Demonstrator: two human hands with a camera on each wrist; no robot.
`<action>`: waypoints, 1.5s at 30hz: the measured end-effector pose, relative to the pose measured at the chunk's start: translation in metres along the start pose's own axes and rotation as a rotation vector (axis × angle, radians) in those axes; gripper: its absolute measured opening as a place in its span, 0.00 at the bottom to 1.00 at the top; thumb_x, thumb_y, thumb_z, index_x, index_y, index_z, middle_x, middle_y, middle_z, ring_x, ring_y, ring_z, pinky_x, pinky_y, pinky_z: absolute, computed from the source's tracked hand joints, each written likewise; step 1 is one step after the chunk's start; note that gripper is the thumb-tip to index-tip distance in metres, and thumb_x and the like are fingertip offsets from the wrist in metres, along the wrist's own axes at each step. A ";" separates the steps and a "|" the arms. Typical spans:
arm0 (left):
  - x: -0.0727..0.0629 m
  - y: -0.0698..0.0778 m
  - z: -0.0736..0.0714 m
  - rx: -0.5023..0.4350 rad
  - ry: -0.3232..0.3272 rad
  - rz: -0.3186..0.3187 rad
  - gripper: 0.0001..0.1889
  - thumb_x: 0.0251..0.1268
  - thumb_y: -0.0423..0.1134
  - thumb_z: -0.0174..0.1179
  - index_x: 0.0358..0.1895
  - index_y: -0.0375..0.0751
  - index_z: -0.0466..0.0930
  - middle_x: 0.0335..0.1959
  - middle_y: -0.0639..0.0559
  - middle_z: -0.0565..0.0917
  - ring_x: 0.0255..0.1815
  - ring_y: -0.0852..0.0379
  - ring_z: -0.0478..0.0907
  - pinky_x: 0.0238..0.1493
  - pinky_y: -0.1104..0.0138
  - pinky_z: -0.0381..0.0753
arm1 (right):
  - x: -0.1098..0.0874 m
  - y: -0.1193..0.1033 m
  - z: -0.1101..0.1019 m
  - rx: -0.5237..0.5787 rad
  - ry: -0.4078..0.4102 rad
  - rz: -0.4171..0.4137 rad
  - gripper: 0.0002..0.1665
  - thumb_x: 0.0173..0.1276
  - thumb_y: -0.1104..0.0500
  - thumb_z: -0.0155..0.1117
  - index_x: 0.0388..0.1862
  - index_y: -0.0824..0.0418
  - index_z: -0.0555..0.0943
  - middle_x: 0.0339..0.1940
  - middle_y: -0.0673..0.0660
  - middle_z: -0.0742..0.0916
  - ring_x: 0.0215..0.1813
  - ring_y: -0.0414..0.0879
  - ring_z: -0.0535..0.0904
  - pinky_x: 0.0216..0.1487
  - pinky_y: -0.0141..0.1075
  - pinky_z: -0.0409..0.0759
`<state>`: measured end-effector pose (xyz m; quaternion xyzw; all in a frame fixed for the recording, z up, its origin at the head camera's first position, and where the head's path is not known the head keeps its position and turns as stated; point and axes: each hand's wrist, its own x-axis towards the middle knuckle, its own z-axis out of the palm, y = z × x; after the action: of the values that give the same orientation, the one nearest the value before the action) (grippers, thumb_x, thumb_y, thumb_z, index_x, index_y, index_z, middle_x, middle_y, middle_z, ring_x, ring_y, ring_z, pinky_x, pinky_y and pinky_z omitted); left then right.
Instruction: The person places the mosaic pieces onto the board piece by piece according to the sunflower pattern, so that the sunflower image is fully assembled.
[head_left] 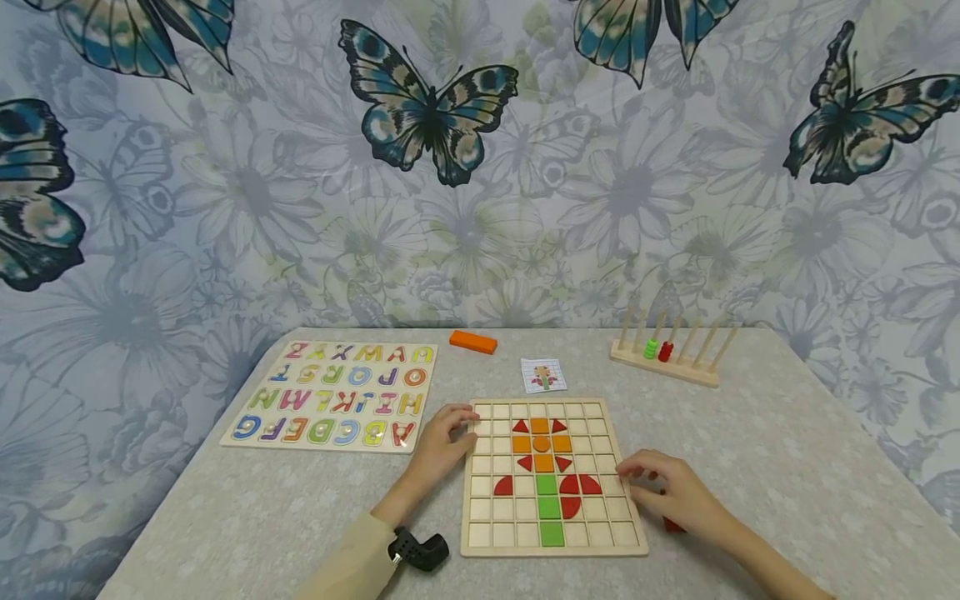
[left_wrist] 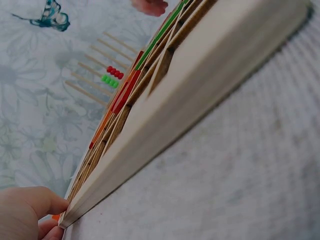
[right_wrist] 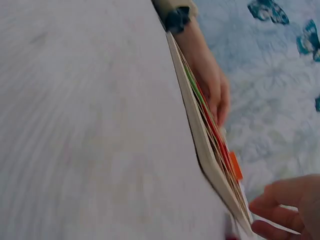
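Note:
A wooden grid board [head_left: 502, 508] lies on the table between the hands. Set in its cells are orange squares [head_left: 540, 426], an orange circle [head_left: 542, 444], red triangles [head_left: 559, 427], red quarter circles [head_left: 503, 486] and green squares [head_left: 551, 533]. My left hand [head_left: 442, 442] grips the board's left edge near the far corner; thumb and finger meet the rim in the left wrist view. With bent fingers, my right hand [head_left: 675, 492] holds the right edge around mid-height. A red piece [head_left: 673, 526] lies partly hidden beneath that hand.
A small pattern card [head_left: 543, 377] lies beyond the board. To the left is an alphabet puzzle board [head_left: 330, 450]. Farther back sit an orange block [head_left: 473, 342] and a wooden peg stand [head_left: 663, 364] with green and red beads. A patterned curtain [head_left: 480, 250] hangs behind.

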<state>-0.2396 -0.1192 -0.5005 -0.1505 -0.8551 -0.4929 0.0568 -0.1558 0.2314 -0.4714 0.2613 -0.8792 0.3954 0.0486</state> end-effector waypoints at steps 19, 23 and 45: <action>-0.001 0.001 0.000 0.001 -0.004 -0.003 0.12 0.60 0.32 0.62 0.47 0.40 0.82 0.57 0.45 0.78 0.55 0.47 0.76 0.57 0.51 0.77 | -0.031 0.031 -0.032 -0.013 -0.037 -0.007 0.18 0.55 0.72 0.66 0.46 0.62 0.82 0.41 0.55 0.87 0.45 0.28 0.78 0.43 0.22 0.77; -0.001 0.001 0.000 0.001 -0.006 0.001 0.12 0.60 0.32 0.61 0.47 0.41 0.82 0.57 0.45 0.77 0.56 0.47 0.76 0.58 0.51 0.77 | -0.030 0.029 -0.028 -0.025 -0.006 0.056 0.17 0.57 0.68 0.67 0.48 0.62 0.82 0.43 0.56 0.87 0.46 0.26 0.78 0.44 0.21 0.77; 0.000 0.000 0.000 0.013 0.000 0.005 0.11 0.60 0.32 0.62 0.46 0.40 0.83 0.56 0.45 0.78 0.58 0.46 0.76 0.59 0.51 0.77 | -0.027 0.023 -0.011 -0.076 0.109 0.067 0.26 0.50 0.73 0.69 0.51 0.61 0.80 0.43 0.53 0.87 0.47 0.27 0.77 0.46 0.20 0.77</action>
<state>-0.2395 -0.1195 -0.5003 -0.1522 -0.8578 -0.4874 0.0587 -0.1456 0.2632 -0.4873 0.2075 -0.8979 0.3769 0.0930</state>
